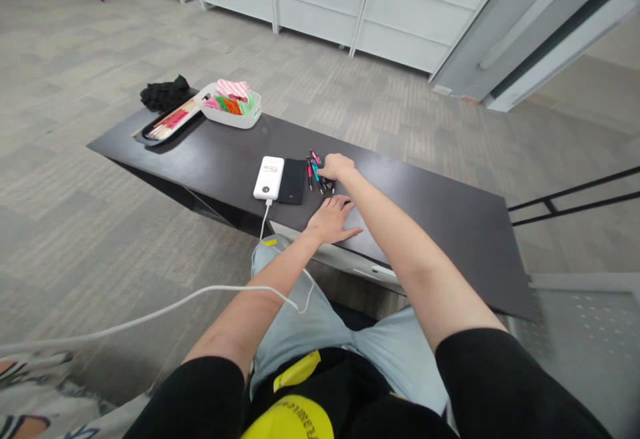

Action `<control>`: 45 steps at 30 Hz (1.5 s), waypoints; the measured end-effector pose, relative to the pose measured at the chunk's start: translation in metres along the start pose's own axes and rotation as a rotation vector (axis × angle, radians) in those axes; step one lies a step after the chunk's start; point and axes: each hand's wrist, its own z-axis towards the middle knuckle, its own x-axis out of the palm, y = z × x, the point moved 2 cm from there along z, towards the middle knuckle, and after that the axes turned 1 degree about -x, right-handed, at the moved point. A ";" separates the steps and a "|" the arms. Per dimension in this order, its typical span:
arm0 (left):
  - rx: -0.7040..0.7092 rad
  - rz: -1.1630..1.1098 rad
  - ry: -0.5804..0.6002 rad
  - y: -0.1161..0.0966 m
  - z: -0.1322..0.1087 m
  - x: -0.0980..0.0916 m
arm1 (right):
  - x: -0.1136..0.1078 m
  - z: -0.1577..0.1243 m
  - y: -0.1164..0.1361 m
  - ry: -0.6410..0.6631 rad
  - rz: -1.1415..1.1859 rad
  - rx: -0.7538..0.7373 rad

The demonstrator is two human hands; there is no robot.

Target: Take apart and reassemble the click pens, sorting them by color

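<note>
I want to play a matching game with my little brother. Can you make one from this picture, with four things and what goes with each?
Column one
1. Right hand
2. Left hand
3. White device
4. White basket

Column two
A. Has a white cable plugged into it
B. At the pile of pens
C. Has colourful things inside
D. By the near edge of the dark table, thumb spread out

Right pairs: 1-B, 2-D, 3-A, 4-C
</note>
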 end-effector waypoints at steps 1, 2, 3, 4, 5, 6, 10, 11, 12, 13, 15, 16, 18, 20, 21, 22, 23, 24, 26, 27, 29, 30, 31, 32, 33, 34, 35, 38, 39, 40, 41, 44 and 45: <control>0.003 -0.007 -0.005 0.000 0.000 -0.001 | -0.002 0.002 -0.002 -0.006 -0.027 0.019; 0.008 -0.011 -0.009 -0.001 0.000 -0.001 | -0.004 0.003 -0.004 -0.017 -0.065 0.038; 0.011 -0.011 -0.012 -0.001 0.001 -0.002 | -0.005 0.004 -0.006 -0.029 -0.099 0.053; 0.015 -0.010 -0.013 -0.002 0.001 -0.002 | -0.007 0.004 -0.008 -0.031 -0.114 0.060; 0.017 -0.009 -0.016 -0.002 0.001 -0.002 | -0.008 0.004 -0.010 -0.032 -0.119 0.062; 0.017 -0.011 -0.021 -0.002 0.001 -0.002 | -0.009 0.004 -0.012 -0.032 -0.117 0.061; 0.013 -0.023 -0.050 -0.001 0.001 -0.001 | -0.012 -0.005 -0.019 -0.014 -0.045 0.034; 0.013 -0.020 -0.053 -0.001 0.001 -0.001 | -0.013 -0.010 -0.022 -0.003 -0.013 0.026; 0.013 -0.015 -0.052 0.000 0.001 -0.002 | -0.014 -0.015 -0.026 0.010 0.024 0.017; 0.013 -0.007 -0.050 0.000 0.001 -0.002 | -0.015 -0.022 -0.030 0.022 0.065 0.010; 0.014 0.013 -0.046 0.000 0.001 -0.002 | -0.019 -0.038 -0.043 0.050 0.154 -0.004; 0.015 0.020 -0.045 0.000 0.000 -0.003 | -0.021 -0.047 -0.052 0.066 0.200 -0.011; 0.015 0.024 -0.048 -0.001 0.000 -0.004 | -0.025 -0.066 -0.069 0.098 0.291 -0.021; 0.015 0.022 -0.060 -0.001 -0.002 -0.006 | -0.029 -0.083 -0.087 0.114 0.373 -0.026; 0.014 0.024 -0.066 -0.001 -0.002 -0.007 | -0.030 -0.091 -0.096 0.112 0.411 -0.030; 0.011 0.030 -0.072 -0.001 -0.003 -0.007 | -0.030 -0.099 -0.104 0.102 0.447 -0.034; 0.007 0.038 -0.076 -0.001 -0.004 -0.008 | -0.030 -0.106 -0.112 0.086 0.482 -0.039; 0.003 0.047 -0.080 -0.001 -0.004 -0.008 | -0.028 -0.113 -0.120 0.061 0.515 -0.044; -0.004 0.061 -0.083 0.000 -0.006 -0.009 | -0.023 -0.129 -0.135 -0.010 0.574 -0.047; -0.007 0.067 -0.082 0.001 -0.006 -0.009 | -0.019 -0.138 -0.143 -0.056 0.600 -0.045; -0.012 0.083 -0.075 0.003 -0.006 -0.009 | -0.009 -0.158 -0.162 -0.153 0.650 -0.041; -0.014 0.092 -0.072 0.004 -0.007 -0.010 | -0.003 -0.168 -0.171 -0.203 0.674 -0.038; -0.015 0.102 -0.072 0.004 -0.007 -0.010 | 0.002 -0.177 -0.181 -0.249 0.696 -0.033; -0.011 0.109 -0.071 0.004 -0.007 -0.011 | 0.008 -0.184 -0.190 -0.297 0.712 -0.029; -0.009 0.114 -0.071 0.005 -0.007 -0.012 | 0.014 -0.191 -0.199 -0.337 0.722 -0.023; -0.010 0.122 -0.074 0.004 -0.008 -0.013 | 0.020 -0.195 -0.207 -0.369 0.727 -0.017; -0.019 0.134 -0.079 0.004 -0.009 -0.014 | 0.025 -0.198 -0.213 -0.396 0.727 -0.010; -0.095 0.191 -0.108 0.002 -0.011 -0.016 | 0.039 -0.198 -0.224 -0.445 0.721 -0.012; -0.127 0.207 -0.114 0.002 -0.012 -0.017 | 0.042 -0.197 -0.226 -0.453 0.723 -0.025; -0.155 0.218 -0.119 0.001 -0.012 -0.017 | 0.045 -0.195 -0.227 -0.461 0.728 -0.043; -0.175 0.223 -0.122 0.000 -0.012 -0.017 | 0.046 -0.193 -0.228 -0.468 0.738 -0.064; -0.183 0.216 -0.127 -0.002 -0.012 -0.019 | 0.049 -0.188 -0.233 -0.497 0.789 -0.120; -0.177 0.208 -0.132 -0.003 -0.012 -0.019 | 0.050 -0.186 -0.235 -0.508 0.809 -0.131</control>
